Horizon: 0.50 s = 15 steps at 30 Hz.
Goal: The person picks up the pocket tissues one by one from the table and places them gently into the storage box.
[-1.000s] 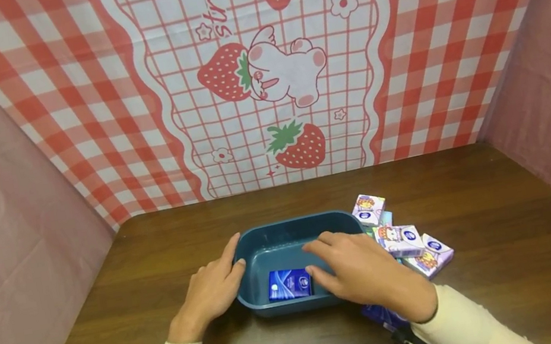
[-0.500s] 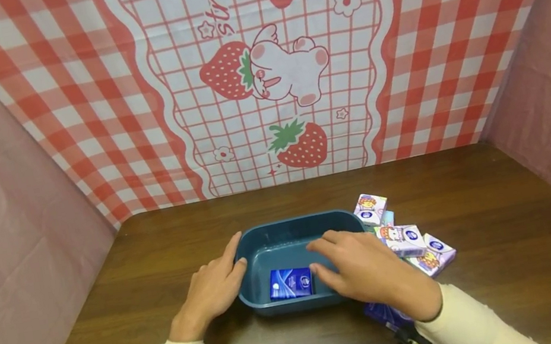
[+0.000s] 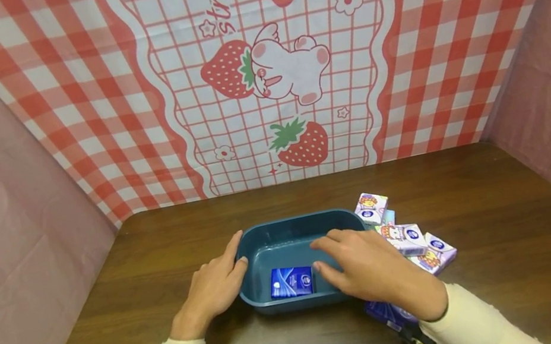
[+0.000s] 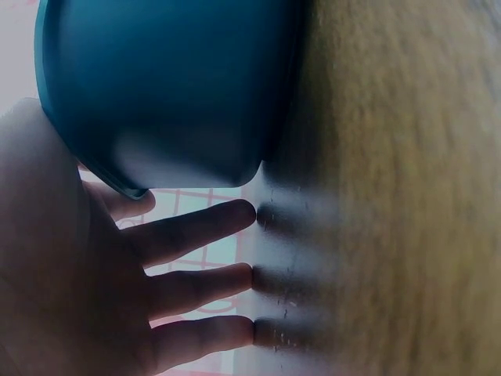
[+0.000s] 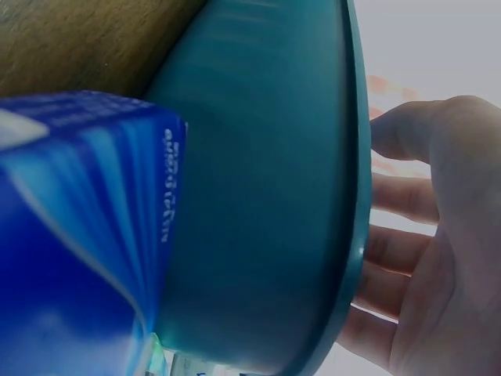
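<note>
A teal plastic basin (image 3: pixel 294 224) stands on the table, with one blue tissue pack (image 3: pixel 292 282) lying flat inside near its front wall. My left hand (image 3: pixel 212 287) rests against the basin's left end, thumb and index finger at the rim; its other fingers reach straight down to the tabletop in the left wrist view. Over the basin's right end is my right hand (image 3: pixel 362 260), fingers loosely bent and holding nothing. Another blue tissue pack (image 5: pixel 74 235) looms beside the basin in the right wrist view; in the head view my right forearm partly covers it.
Several white and purple tissue packs with cartoon prints lie piled right of the basin, among them a far pack (image 3: pixel 371 208) and a near-right pack (image 3: pixel 433 255). A checked strawberry cloth (image 3: pixel 291 97) hangs behind the wooden table (image 3: pixel 171 230). Pink cloth (image 3: pixel 3 197) hangs at both sides.
The whole head view has shifted slightly. Both hands keep almost the same place at the basin, and the blue tissue pack inside lies as before.
</note>
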Each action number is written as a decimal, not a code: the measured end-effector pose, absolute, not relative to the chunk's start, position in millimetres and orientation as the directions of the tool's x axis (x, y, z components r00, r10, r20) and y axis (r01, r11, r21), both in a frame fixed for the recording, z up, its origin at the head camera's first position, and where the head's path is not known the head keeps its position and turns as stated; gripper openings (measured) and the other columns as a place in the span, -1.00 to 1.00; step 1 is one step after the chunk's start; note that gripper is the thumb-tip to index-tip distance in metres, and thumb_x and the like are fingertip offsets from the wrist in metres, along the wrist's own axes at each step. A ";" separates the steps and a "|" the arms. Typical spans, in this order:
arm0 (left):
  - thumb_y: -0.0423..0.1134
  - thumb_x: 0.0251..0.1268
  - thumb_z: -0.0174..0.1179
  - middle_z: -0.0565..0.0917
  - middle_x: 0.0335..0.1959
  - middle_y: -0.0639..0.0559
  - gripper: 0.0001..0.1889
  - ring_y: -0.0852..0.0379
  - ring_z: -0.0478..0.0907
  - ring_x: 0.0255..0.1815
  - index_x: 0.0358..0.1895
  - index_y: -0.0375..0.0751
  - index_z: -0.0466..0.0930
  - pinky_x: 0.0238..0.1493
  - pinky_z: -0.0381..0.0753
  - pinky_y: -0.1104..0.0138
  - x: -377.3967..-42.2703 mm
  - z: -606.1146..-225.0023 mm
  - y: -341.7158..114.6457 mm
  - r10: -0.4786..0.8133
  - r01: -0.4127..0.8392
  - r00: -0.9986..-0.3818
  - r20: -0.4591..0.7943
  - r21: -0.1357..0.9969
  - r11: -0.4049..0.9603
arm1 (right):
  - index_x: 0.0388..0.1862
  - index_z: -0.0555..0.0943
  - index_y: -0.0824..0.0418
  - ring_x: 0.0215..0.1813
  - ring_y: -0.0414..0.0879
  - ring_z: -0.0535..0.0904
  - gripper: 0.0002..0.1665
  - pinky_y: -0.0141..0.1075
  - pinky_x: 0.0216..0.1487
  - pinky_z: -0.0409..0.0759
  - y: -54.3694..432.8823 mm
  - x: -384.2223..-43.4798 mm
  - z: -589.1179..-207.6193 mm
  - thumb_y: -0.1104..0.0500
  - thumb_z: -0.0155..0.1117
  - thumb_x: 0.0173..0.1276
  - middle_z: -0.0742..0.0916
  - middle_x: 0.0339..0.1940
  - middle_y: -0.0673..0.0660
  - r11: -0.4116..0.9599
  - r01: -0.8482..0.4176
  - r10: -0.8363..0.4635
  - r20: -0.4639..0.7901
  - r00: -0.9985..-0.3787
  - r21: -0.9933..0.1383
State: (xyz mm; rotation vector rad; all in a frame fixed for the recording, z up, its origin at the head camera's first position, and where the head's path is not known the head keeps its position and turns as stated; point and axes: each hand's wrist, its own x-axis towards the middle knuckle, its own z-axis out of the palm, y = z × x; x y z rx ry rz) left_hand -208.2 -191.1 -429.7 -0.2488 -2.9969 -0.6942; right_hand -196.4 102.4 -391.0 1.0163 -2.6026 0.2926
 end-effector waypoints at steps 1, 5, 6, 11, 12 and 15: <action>0.01 0.56 -0.10 0.56 0.30 -0.15 -0.38 -0.22 0.59 0.17 0.61 0.03 0.10 0.13 0.47 -0.19 -208.1 -429.8 -191.3 0.144 0.169 -0.985 0.090 0.432 0.886 | 0.08 0.71 0.10 -0.29 -0.19 0.64 -0.56 -0.34 -0.45 0.54 102.5 -196.2 -390.8 -0.14 0.29 0.38 0.73 -0.19 -0.01 0.725 -0.685 -0.617 0.377 -0.691 -0.069; 0.01 0.56 -0.10 0.55 0.31 -0.15 -0.38 -0.22 0.59 0.17 0.61 0.03 0.09 0.13 0.48 -0.19 -207.7 -430.1 -191.6 0.142 0.166 -0.986 0.088 0.433 0.886 | 0.08 0.71 0.09 -0.32 -0.19 0.62 -0.56 -0.37 -0.48 0.51 103.2 -195.7 -389.0 -0.13 0.29 0.38 0.73 -0.20 -0.02 0.725 -0.684 -0.613 0.382 -0.691 -0.074; 0.01 0.56 -0.10 0.56 0.30 -0.15 -0.38 -0.21 0.59 0.17 0.61 0.03 0.10 0.12 0.48 -0.19 -207.7 -430.2 -191.6 0.142 0.167 -0.986 0.089 0.433 0.886 | 0.08 0.71 0.09 -0.32 -0.20 0.62 -0.56 -0.37 -0.47 0.51 103.4 -195.6 -388.5 -0.13 0.29 0.38 0.73 -0.20 -0.01 0.726 -0.683 -0.612 0.380 -0.693 -0.076; 0.01 0.56 -0.09 0.58 0.28 -0.15 -0.38 -0.20 0.61 0.13 0.61 0.05 0.10 0.10 0.50 -0.18 -208.4 -430.5 -191.7 0.147 0.174 -0.985 0.095 0.426 0.888 | 0.09 0.71 0.07 -0.36 -0.24 0.57 -0.57 -0.40 -0.46 0.51 105.5 -195.9 -386.9 -0.13 0.29 0.38 0.73 -0.18 -0.03 0.737 -0.672 -0.605 0.368 -0.706 -0.078; 0.01 0.56 -0.09 0.58 0.27 -0.15 -0.38 -0.20 0.62 0.12 0.61 0.05 0.10 0.10 0.50 -0.17 -208.6 -430.6 -191.8 0.147 0.174 -0.984 0.095 0.426 0.888 | 0.08 0.71 0.06 -0.36 -0.24 0.58 -0.57 -0.40 -0.46 0.51 105.8 -196.3 -386.8 -0.13 0.29 0.38 0.73 -0.18 -0.03 0.739 -0.670 -0.604 0.372 -0.705 -0.072; 0.01 0.56 -0.09 0.57 0.29 -0.15 -0.38 -0.21 0.60 0.15 0.61 0.05 0.09 0.12 0.48 -0.18 -208.5 -430.3 -191.9 0.144 0.170 -0.985 0.091 0.429 0.887 | 0.07 0.72 0.07 -0.35 -0.22 0.59 -0.57 -0.37 -0.47 0.52 106.4 -197.6 -386.8 -0.13 0.28 0.37 0.73 -0.19 -0.03 0.740 -0.670 -0.603 0.385 -0.699 -0.058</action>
